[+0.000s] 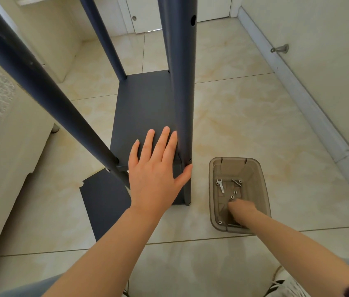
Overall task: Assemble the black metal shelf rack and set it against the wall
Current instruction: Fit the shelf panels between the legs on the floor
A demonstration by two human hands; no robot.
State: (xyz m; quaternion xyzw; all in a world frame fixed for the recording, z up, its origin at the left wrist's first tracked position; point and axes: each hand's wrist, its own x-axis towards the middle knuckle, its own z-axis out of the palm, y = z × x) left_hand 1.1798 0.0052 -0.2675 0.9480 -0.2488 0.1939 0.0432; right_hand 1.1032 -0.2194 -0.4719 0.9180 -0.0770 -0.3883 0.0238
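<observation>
Head view: left hand (154,168) lay flat, fingers spread, on the upright black metal shelf rack (145,108); right hand (241,207), grip unclear, was inside a brown plastic bin (262,189).

I find the rack (147,82) upright and part-built. Its shelf panel (139,116) is dark, flat and level, set low. Three dark round posts rise from it: near-right post (183,93), holed high up; near-left post (40,86); far-left post (105,39). A loose panel (105,202) of the same finish lies flat below the shelf panel's near-left corner. A wrench (220,185) and nuts (232,197) lie in a bin (233,159) just right of its near-right corner.
</observation>
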